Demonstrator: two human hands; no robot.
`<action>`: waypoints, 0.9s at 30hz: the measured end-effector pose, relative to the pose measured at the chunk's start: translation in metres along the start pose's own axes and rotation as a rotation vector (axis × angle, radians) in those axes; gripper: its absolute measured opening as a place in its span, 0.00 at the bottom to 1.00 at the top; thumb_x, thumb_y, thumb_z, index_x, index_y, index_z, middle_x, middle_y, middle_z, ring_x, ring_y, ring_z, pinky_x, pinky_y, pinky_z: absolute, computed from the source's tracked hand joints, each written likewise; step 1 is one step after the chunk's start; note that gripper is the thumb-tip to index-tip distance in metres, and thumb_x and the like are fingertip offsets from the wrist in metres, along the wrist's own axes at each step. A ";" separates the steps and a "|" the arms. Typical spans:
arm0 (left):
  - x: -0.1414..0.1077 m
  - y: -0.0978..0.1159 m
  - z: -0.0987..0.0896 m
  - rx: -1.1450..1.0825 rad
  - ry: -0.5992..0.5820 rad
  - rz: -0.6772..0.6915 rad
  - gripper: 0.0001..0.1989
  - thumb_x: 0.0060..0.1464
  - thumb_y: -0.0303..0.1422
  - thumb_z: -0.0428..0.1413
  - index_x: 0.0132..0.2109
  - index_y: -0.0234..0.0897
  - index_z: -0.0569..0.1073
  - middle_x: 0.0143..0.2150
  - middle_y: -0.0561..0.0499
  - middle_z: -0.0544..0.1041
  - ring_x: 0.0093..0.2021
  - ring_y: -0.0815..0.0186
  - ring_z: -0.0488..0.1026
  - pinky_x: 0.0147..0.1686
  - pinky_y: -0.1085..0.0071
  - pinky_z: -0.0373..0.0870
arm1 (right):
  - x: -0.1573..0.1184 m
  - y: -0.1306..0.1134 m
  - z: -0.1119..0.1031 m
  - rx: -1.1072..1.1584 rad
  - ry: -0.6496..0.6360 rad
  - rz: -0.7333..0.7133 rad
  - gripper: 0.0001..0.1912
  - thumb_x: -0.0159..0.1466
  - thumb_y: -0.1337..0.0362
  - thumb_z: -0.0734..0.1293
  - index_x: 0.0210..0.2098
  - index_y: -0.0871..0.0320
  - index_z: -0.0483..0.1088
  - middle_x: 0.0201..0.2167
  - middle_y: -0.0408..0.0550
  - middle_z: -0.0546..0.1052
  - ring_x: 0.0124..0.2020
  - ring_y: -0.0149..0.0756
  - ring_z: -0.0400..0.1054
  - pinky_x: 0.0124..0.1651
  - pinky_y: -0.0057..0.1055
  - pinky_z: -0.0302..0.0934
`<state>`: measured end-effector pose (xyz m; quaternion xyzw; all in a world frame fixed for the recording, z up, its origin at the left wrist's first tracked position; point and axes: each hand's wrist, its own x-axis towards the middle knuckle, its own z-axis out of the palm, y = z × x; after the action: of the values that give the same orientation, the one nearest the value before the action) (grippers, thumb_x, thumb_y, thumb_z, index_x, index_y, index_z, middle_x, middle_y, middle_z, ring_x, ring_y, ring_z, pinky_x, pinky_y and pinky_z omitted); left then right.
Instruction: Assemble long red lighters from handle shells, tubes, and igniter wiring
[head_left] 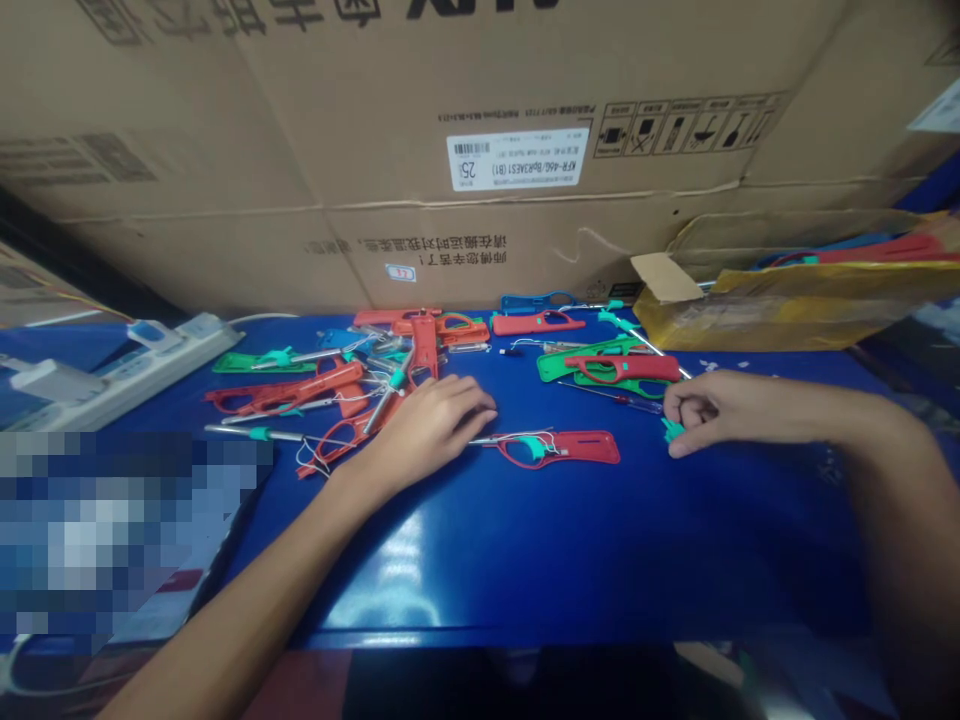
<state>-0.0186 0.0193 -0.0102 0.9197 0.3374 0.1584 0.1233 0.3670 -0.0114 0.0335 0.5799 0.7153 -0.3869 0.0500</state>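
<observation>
My left hand (436, 418) rests on the table with its fingers curled over the metal tube of a red gas lighter shell (592, 447). That lighter lies with a teal trigger (536, 447) and thin white wires showing in its handle; the tube's end is hidden under my fingers. To the right, my right hand (701, 410) pinches a small teal plastic piece (673, 430) just above the table. Behind it lie a red shell (637, 367), green shells (553, 368) and a screwdriver (619, 399), whose end is close to my fingers.
Red and orange lighter parts (322, 383) lie piled at left. A white power strip (180, 345) with plugs stands beyond them. A large cardboard box (375, 130) walls off the back. An open, taped carton (795, 310) holding coloured shells is at back right.
</observation>
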 end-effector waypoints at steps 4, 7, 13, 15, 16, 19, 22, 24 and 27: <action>0.000 0.001 0.000 0.008 -0.005 -0.006 0.12 0.72 0.35 0.49 0.48 0.37 0.76 0.45 0.47 0.78 0.46 0.62 0.75 0.50 0.62 0.70 | 0.005 0.006 0.003 0.017 -0.020 -0.017 0.20 0.61 0.45 0.71 0.29 0.54 0.65 0.26 0.39 0.66 0.27 0.32 0.58 0.28 0.29 0.50; 0.000 -0.002 -0.001 0.101 0.020 -0.019 0.12 0.72 0.36 0.49 0.47 0.37 0.76 0.45 0.48 0.78 0.46 0.61 0.74 0.50 0.61 0.70 | 0.005 0.007 0.002 -0.003 -0.024 -0.009 0.22 0.59 0.43 0.72 0.29 0.54 0.65 0.25 0.38 0.65 0.26 0.32 0.57 0.28 0.29 0.50; -0.004 -0.024 -0.005 0.402 0.208 -0.238 0.12 0.67 0.37 0.54 0.51 0.34 0.75 0.52 0.39 0.75 0.53 0.48 0.68 0.52 0.50 0.69 | 0.004 -0.006 0.001 -0.012 0.022 0.018 0.22 0.63 0.42 0.68 0.29 0.54 0.67 0.26 0.44 0.73 0.29 0.36 0.62 0.33 0.32 0.54; -0.006 -0.030 -0.006 0.422 0.223 -0.278 0.11 0.66 0.36 0.56 0.51 0.35 0.74 0.52 0.40 0.75 0.54 0.48 0.68 0.52 0.50 0.70 | 0.005 -0.009 0.000 -0.019 0.027 0.031 0.23 0.63 0.41 0.68 0.28 0.55 0.68 0.26 0.46 0.74 0.29 0.38 0.64 0.33 0.34 0.56; -0.007 -0.032 -0.006 0.426 0.227 -0.285 0.11 0.65 0.35 0.56 0.51 0.36 0.74 0.52 0.40 0.75 0.54 0.48 0.68 0.52 0.50 0.70 | 0.005 -0.010 0.000 -0.021 0.028 0.031 0.23 0.63 0.41 0.68 0.28 0.55 0.68 0.26 0.47 0.75 0.29 0.38 0.64 0.33 0.34 0.56; -0.008 -0.034 -0.006 0.428 0.234 -0.284 0.11 0.63 0.31 0.56 0.52 0.38 0.73 0.52 0.41 0.75 0.54 0.48 0.68 0.52 0.50 0.71 | 0.005 -0.011 0.000 -0.024 0.038 0.014 0.24 0.62 0.40 0.67 0.27 0.55 0.68 0.25 0.47 0.75 0.29 0.38 0.64 0.33 0.34 0.57; -0.008 -0.035 -0.006 0.393 0.234 -0.264 0.14 0.61 0.26 0.53 0.53 0.36 0.73 0.54 0.40 0.74 0.54 0.48 0.68 0.52 0.48 0.72 | 0.004 -0.011 0.001 -0.030 0.050 0.000 0.24 0.63 0.40 0.67 0.27 0.55 0.69 0.25 0.47 0.75 0.28 0.38 0.64 0.33 0.34 0.56; -0.007 -0.037 -0.006 0.337 0.239 -0.226 0.16 0.60 0.22 0.50 0.54 0.34 0.72 0.55 0.38 0.72 0.55 0.49 0.68 0.54 0.48 0.72 | 0.003 -0.012 0.001 -0.037 0.061 -0.004 0.24 0.64 0.41 0.66 0.27 0.55 0.69 0.25 0.48 0.75 0.28 0.37 0.64 0.33 0.34 0.56; -0.004 -0.037 -0.005 0.225 0.266 -0.140 0.20 0.59 0.18 0.47 0.56 0.32 0.70 0.58 0.37 0.69 0.59 0.51 0.68 0.58 0.51 0.71 | 0.004 -0.013 0.001 -0.045 0.065 0.007 0.24 0.64 0.41 0.67 0.27 0.55 0.69 0.25 0.48 0.75 0.28 0.38 0.64 0.33 0.34 0.57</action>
<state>-0.0446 0.0443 -0.0191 0.8729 0.4295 0.2310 -0.0156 0.3540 -0.0097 0.0372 0.5933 0.7231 -0.3514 0.0408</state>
